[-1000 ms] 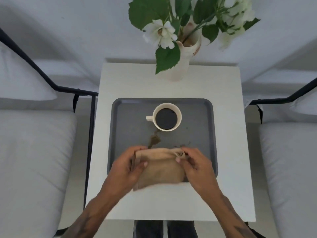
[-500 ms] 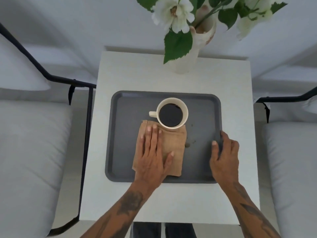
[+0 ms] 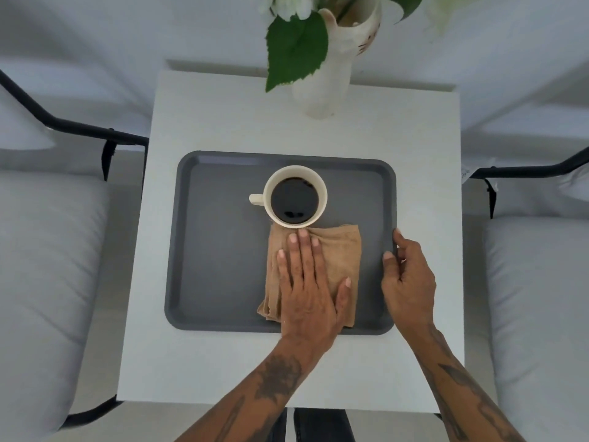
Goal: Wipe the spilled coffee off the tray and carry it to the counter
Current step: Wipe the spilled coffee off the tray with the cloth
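Note:
A dark grey tray (image 3: pixel 216 250) lies on a small white table (image 3: pixel 424 138). On it stands a cream cup (image 3: pixel 294 196) full of black coffee, handle to the left. Just below the cup lies a folded tan cloth (image 3: pixel 341 250). My left hand (image 3: pixel 307 288) presses flat on the cloth, fingers spread, fingertips close to the cup. My right hand (image 3: pixel 408 279) grips the tray's right rim, thumb on the inside. No coffee stain shows on the bare tray; the cloth hides the area under it.
A cream vase (image 3: pixel 331 65) with white flowers and green leaves stands at the table's far edge. Grey cushioned chairs with black metal frames flank the table: one on the left (image 3: pixel 41 282) and one on the right (image 3: pixel 541 298).
My left hand has slid the cloth to the right, from below the cup's handle to below and right of the cup. My right hand stays on the tray's right rim.

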Demonstrator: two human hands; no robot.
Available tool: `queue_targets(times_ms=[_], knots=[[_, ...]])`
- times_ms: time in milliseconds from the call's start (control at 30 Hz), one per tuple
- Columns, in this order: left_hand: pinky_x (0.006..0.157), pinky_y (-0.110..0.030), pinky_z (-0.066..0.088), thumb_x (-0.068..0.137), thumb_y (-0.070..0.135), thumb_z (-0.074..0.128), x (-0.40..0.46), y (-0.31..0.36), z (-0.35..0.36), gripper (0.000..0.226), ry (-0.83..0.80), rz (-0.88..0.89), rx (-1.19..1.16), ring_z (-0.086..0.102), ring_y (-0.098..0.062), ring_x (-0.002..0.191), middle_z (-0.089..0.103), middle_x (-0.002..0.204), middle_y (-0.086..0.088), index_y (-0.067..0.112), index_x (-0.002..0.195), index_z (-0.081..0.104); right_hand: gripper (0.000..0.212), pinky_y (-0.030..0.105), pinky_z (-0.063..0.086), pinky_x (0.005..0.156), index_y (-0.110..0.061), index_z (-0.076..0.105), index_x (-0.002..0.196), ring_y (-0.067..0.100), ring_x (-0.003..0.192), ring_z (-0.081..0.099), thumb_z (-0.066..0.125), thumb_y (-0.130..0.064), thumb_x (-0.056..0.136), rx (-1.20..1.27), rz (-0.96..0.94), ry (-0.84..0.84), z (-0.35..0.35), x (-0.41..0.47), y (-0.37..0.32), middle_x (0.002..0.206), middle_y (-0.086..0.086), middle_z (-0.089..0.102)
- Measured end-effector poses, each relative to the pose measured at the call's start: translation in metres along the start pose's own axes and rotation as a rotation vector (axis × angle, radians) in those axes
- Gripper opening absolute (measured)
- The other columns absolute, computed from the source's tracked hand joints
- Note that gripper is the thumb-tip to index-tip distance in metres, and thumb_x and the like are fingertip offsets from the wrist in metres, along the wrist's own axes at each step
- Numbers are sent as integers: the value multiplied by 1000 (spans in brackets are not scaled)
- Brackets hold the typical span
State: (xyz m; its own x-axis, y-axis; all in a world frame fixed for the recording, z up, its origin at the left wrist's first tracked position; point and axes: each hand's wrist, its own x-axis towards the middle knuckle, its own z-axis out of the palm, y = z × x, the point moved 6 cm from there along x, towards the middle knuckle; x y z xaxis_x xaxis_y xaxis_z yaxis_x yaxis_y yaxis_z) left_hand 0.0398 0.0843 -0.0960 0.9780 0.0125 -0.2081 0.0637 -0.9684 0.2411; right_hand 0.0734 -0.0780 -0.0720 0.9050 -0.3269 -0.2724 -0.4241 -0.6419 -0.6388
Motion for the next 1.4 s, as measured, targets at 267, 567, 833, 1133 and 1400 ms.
queue_targets(times_ms=[267,567,833,1133,1400], knots=[[124,-51,15,104,48,20,18,43,15,70,27,179,9,13,-33,154,17,165,-17,2,156,22,31,31,48,91,-17,53,129,23,103,62,49,-20,98,30,14,-42,-1,4,7,116,3,66],[125,-47,12,102,52,32,33,37,7,72,31,279,3,9,-26,155,15,167,-11,8,158,21,25,35,52,87,-17,56,122,17,90,58,53,-18,97,93,42,-72,-5,7,5,106,2,65],[123,-50,22,100,56,39,0,-24,-13,77,85,190,36,15,-28,154,19,165,-14,4,155,26,38,27,47,84,-21,52,134,19,94,59,54,-16,96,114,32,-58,-4,4,4,105,1,63],[125,-50,14,97,64,32,-12,-73,-18,85,32,-26,16,5,-28,156,10,168,-11,7,158,16,40,36,54,81,-25,50,135,15,80,57,54,-19,96,52,70,-70,-10,2,-3,92,-1,58],[125,-53,4,91,68,44,-15,-93,-34,96,65,39,-120,3,-28,156,9,168,-14,4,157,18,73,41,35,109,-27,35,143,20,135,33,70,-45,81,-147,-359,-98,-9,-7,-134,146,1,31]])
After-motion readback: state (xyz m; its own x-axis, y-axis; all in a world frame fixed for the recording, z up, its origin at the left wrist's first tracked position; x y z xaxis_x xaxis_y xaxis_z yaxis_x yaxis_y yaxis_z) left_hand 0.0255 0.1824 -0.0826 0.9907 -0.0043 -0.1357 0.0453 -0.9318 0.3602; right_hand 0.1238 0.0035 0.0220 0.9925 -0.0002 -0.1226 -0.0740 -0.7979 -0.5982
